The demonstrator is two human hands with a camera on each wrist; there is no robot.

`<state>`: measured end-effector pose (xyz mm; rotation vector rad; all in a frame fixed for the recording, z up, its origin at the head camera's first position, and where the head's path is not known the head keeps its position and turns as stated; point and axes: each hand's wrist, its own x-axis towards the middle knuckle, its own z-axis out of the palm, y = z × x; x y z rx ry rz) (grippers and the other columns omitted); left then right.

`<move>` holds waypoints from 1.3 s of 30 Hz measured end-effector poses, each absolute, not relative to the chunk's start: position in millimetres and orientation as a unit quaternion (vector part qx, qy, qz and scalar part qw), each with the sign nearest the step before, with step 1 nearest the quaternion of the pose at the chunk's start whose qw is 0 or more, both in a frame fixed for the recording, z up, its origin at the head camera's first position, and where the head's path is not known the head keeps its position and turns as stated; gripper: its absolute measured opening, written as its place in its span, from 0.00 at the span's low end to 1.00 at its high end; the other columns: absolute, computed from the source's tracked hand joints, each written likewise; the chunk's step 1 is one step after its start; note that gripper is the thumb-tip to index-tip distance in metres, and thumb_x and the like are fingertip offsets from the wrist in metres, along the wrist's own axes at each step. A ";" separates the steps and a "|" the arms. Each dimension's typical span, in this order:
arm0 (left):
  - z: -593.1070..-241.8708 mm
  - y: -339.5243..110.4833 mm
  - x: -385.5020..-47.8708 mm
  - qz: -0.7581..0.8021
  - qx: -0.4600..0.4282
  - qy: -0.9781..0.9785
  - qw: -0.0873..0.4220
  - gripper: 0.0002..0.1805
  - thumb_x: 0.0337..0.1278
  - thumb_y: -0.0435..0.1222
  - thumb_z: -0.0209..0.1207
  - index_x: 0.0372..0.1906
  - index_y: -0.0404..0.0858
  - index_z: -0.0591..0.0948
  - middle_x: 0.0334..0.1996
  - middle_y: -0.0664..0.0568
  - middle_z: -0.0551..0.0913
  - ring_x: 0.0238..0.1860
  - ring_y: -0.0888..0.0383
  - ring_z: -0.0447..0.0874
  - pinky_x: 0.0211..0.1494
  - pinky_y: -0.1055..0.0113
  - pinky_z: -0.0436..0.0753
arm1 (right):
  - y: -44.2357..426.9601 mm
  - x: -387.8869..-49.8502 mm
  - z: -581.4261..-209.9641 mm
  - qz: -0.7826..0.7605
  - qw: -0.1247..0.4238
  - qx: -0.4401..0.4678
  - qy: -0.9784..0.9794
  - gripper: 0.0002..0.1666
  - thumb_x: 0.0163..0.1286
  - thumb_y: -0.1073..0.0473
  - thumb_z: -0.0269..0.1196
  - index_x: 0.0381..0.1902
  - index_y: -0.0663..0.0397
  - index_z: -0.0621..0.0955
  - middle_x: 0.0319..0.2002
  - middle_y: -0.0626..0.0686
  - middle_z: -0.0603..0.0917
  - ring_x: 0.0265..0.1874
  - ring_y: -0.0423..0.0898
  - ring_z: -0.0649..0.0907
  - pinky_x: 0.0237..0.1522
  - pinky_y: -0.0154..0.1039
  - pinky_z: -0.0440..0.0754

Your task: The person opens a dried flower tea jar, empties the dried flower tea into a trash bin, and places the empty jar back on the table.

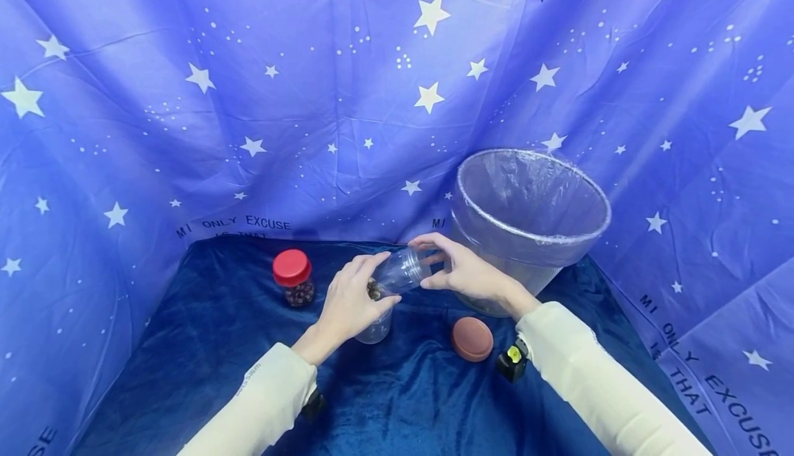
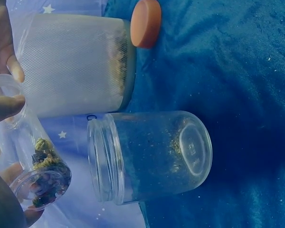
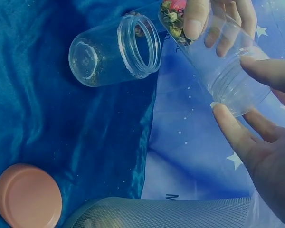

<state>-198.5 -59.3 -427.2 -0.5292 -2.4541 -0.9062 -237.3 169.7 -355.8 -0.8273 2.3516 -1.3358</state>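
Note:
A clear plastic jar (image 1: 400, 270) is held tilted in the air between both hands. My left hand (image 1: 350, 297) grips its base end, where dried flowers (image 2: 50, 166) lie gathered inside. At the lidless mouth end, my right hand (image 1: 468, 270) holds the rim between thumb and fingers. Below the left hand a second clear jar (image 2: 152, 156) stands upright on the cloth, its mouth uncovered, with a few small bits at the bottom. In the head view the left hand hides much of it. A peach-coloured round lid (image 1: 473, 339) lies on the cloth below the right hand.
A mesh bin (image 2: 76, 66) with a clear plastic liner stands behind the right hand, with some material showing at its bottom. On the left is a red-lidded jar (image 1: 293, 270) of dark contents. Dark blue cloth (image 1: 397, 401) covers the table; a starry curtain surrounds it.

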 end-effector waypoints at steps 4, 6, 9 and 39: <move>-426.5 -60.6 -199.4 -0.330 -0.185 -0.896 0.234 0.40 0.39 0.48 0.77 0.63 0.48 0.76 0.52 0.48 0.83 0.49 0.46 0.83 0.49 0.50 0.81 | 170.7 -238.1 -350.4 -0.455 0.136 -0.291 0.830 0.39 0.60 0.69 0.68 0.69 0.53 0.68 0.68 0.60 0.71 0.60 0.61 0.78 0.53 0.51 0.83; -426.7 -61.3 -200.6 -0.333 -0.177 -0.896 0.236 0.40 0.38 0.47 0.77 0.63 0.48 0.76 0.52 0.48 0.83 0.49 0.46 0.83 0.49 0.50 0.80 | 171.6 -239.1 -347.6 -0.444 0.120 -0.289 0.840 0.39 0.60 0.67 0.69 0.69 0.52 0.69 0.68 0.60 0.72 0.60 0.60 0.78 0.54 0.53 0.82; -427.1 -62.5 -202.6 -0.335 -0.167 -0.896 0.237 0.40 0.37 0.47 0.77 0.63 0.49 0.76 0.52 0.48 0.83 0.50 0.46 0.83 0.49 0.50 0.80 | 173.4 -241.7 -345.8 -0.429 0.102 -0.281 0.852 0.39 0.60 0.65 0.69 0.69 0.51 0.69 0.67 0.58 0.73 0.60 0.60 0.78 0.55 0.55 0.80; -420.9 -71.8 -204.7 -0.321 -0.162 -0.902 0.238 0.40 0.39 0.48 0.76 0.64 0.48 0.75 0.53 0.45 0.82 0.50 0.45 0.82 0.50 0.49 0.80 | 182.8 -254.5 -377.7 -0.283 0.045 -0.237 0.928 0.39 0.62 0.57 0.67 0.71 0.51 0.69 0.60 0.64 0.76 0.50 0.57 0.79 0.54 0.55 0.77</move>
